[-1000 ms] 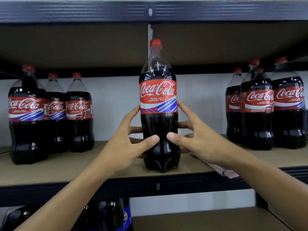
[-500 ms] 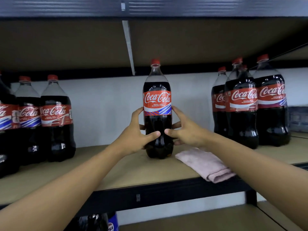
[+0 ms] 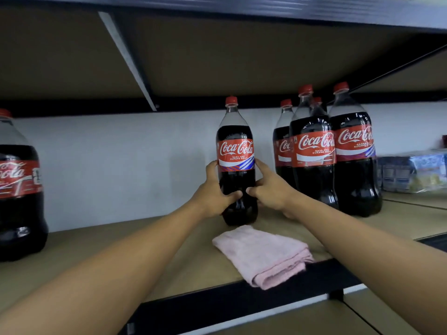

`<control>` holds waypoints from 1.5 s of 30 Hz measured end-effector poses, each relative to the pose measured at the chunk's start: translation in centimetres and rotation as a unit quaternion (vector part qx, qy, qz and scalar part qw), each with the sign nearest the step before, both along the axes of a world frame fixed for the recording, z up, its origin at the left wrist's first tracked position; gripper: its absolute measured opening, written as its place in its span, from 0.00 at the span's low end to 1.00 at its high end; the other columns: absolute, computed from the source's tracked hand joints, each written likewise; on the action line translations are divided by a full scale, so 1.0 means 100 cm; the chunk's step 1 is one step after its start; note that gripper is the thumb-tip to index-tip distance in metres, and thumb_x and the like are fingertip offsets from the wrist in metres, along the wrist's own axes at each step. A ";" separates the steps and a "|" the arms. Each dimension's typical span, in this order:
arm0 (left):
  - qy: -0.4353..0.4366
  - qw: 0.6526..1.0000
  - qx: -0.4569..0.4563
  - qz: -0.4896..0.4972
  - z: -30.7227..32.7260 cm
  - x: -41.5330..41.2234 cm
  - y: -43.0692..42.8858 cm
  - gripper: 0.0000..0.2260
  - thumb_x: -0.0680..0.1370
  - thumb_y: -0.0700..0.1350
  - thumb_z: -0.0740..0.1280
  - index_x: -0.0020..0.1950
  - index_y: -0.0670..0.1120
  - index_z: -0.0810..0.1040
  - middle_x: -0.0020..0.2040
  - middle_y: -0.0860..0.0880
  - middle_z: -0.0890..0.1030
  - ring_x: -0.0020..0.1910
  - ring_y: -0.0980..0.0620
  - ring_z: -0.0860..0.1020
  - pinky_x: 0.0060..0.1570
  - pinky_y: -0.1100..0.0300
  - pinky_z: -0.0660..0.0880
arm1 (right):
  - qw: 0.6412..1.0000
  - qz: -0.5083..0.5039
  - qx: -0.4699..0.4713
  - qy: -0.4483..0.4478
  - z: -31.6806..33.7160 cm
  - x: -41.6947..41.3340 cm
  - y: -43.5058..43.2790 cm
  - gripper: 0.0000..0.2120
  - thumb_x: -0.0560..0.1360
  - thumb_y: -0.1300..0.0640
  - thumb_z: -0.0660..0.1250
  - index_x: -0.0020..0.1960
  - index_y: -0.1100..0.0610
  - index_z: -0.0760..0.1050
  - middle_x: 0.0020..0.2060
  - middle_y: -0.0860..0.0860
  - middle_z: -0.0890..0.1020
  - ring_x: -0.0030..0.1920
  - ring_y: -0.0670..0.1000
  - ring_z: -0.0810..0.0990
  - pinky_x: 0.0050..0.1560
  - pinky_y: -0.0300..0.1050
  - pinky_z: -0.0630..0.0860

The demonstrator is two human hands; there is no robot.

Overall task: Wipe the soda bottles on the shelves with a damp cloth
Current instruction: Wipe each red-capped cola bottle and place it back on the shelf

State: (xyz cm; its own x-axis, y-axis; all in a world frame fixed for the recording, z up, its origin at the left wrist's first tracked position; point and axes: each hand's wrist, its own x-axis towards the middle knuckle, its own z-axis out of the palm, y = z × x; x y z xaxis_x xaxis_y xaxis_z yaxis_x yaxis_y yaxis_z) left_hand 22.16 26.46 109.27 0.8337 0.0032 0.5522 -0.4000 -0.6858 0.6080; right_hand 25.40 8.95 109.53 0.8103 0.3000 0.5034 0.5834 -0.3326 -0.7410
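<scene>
Pushed back from the shelf's near edge since a second ago, the bottle (image 3: 235,151) now stands farther in, towards the far wall, and the cloth shows whole in front of it.

Both hands hold this bottle. The left grip (image 3: 212,192) and the right grip (image 3: 271,189) are each curled round its dark lower body just under the label. The thumbs nearly meet on the near face and the fingers wrap out of sight behind. It is upright, and its base appears to rest on the shelf (image 3: 121,250).

The pink cloth (image 3: 263,255) lies folded at the near edge, just in front of the bottle and apart from both hands. A cluster of bottles (image 3: 314,151) stands close on the right and another bottle (image 3: 19,189) well apart on the left. Wrapped packs (image 3: 411,172) sit at the far right.

Judging by this, the bottle is being set back in place. To do it well, settle the base flat before letting go, keep the label facing near, and leave a gap to the right cluster. One hand can then drop to the cloth.
</scene>
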 end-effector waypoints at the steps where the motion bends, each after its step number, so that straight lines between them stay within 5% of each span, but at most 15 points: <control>1: 0.000 1.000 0.003 -0.006 0.001 0.005 -0.005 0.43 0.79 0.44 0.75 0.81 0.53 0.46 0.62 0.48 0.72 0.64 0.41 0.78 0.62 0.41 0.79 | 1.000 -0.014 0.003 0.001 0.001 0.005 -0.002 0.42 0.76 0.63 0.69 0.82 0.42 0.52 0.56 0.59 0.83 0.59 0.62 0.82 0.63 0.59 0.79; 9: -0.002 0.999 0.032 -0.009 0.007 0.037 -0.031 0.44 0.78 0.47 0.75 0.82 0.52 0.46 0.74 0.45 0.73 0.70 0.42 0.75 0.65 0.45 0.77 | 0.997 -0.078 -0.011 -0.010 0.004 0.023 -0.014 0.39 0.77 0.64 0.69 0.82 0.50 0.55 0.69 0.57 0.75 0.69 0.60 0.75 0.71 0.56 0.73; 19: -0.011 1.000 0.018 -0.024 0.001 0.056 -0.045 0.45 0.78 0.43 0.75 0.81 0.48 0.43 0.76 0.44 0.70 0.72 0.43 0.74 0.70 0.46 0.74 | 0.992 -0.122 -0.009 -0.013 -0.001 0.042 -0.012 0.42 0.76 0.62 0.71 0.82 0.50 0.51 0.72 0.61 0.71 0.72 0.64 0.71 0.72 0.60 0.70; 29: -0.010 1.000 0.022 -0.010 0.000 0.061 -0.058 0.43 0.80 0.44 0.72 0.82 0.50 0.42 0.75 0.42 0.70 0.70 0.41 0.75 0.64 0.41 0.78 | 0.990 -0.142 -0.022 -0.014 -0.006 0.045 -0.014 0.44 0.78 0.64 0.69 0.83 0.50 0.44 0.75 0.63 0.65 0.73 0.64 0.69 0.73 0.57 0.68; 33: -0.005 1.000 0.015 0.005 -0.002 0.057 -0.059 0.42 0.81 0.44 0.72 0.82 0.48 0.44 0.76 0.42 0.70 0.72 0.43 0.72 0.63 0.48 0.77 | 0.989 -0.141 -0.032 -0.022 -0.007 0.040 -0.015 0.44 0.78 0.64 0.68 0.83 0.51 0.44 0.75 0.64 0.63 0.73 0.65 0.68 0.72 0.57 0.67; 35: 0.009 1.000 0.015 0.021 -0.001 0.053 -0.058 0.42 0.81 0.46 0.72 0.82 0.47 0.43 0.75 0.41 0.70 0.68 0.41 0.75 0.60 0.53 0.76 | 0.989 -0.141 -0.033 -0.029 -0.007 0.035 -0.014 0.43 0.79 0.64 0.69 0.83 0.51 0.45 0.75 0.64 0.63 0.73 0.66 0.68 0.72 0.58 0.68; 39: 0.039 0.998 0.005 0.056 0.005 0.030 -0.045 0.42 0.81 0.51 0.70 0.83 0.50 0.42 0.77 0.39 0.68 0.70 0.39 0.74 0.67 0.44 0.75 | 0.989 -0.137 -0.027 -0.053 -0.003 0.012 -0.009 0.39 0.80 0.59 0.68 0.82 0.52 0.48 0.75 0.64 0.61 0.70 0.69 0.70 0.71 0.60 0.69; 45: 0.012 0.993 -0.005 0.114 0.014 -0.043 -0.007 0.34 0.81 0.60 0.67 0.81 0.52 0.55 0.71 0.47 0.75 0.61 0.44 0.80 0.65 0.48 0.77 | 0.989 -0.086 -0.015 -0.116 0.012 -0.030 0.002 0.27 0.81 0.52 0.66 0.76 0.54 0.61 0.72 0.59 0.66 0.66 0.63 0.73 0.65 0.55 0.74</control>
